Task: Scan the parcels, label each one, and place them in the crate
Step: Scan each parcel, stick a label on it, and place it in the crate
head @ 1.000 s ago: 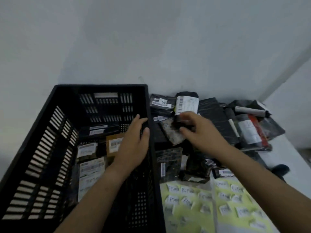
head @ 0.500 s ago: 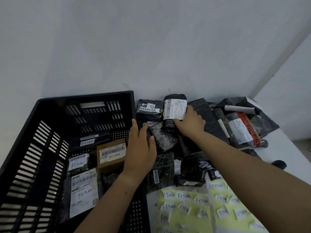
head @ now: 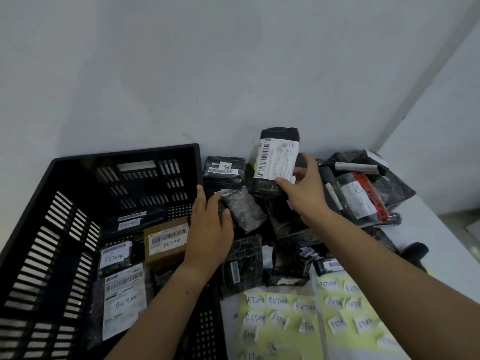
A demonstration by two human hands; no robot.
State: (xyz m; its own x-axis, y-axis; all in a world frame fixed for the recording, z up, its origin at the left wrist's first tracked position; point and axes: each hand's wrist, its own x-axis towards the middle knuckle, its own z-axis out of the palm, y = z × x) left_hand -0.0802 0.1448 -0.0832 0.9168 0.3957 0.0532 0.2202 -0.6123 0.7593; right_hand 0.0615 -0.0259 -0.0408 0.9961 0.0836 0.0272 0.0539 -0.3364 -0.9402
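My right hand (head: 305,189) grips a black rolled parcel (head: 278,157) with a white barcode label and holds it upright above the pile of black parcels (head: 259,229) on the table. My left hand (head: 210,229) hovers with straight fingers over the right rim of the black crate (head: 78,203), by a small black parcel (head: 244,211). Inside the crate lie several parcels marked RETURN, among them a brown box (head: 166,242) and a white-labelled bag (head: 124,300).
Yellow backing sheets (head: 280,320) with handwritten RETURN stickers lie at the front right. A marker pen (head: 355,167) and a parcel with red tape (head: 363,198) sit at the back right. A dark object (head: 414,252) rests near the table's right edge. A white wall stands behind.
My right hand closed on the rolled parcel and lifted it upright off the pile. My left hand stayed near the crate's right rim.
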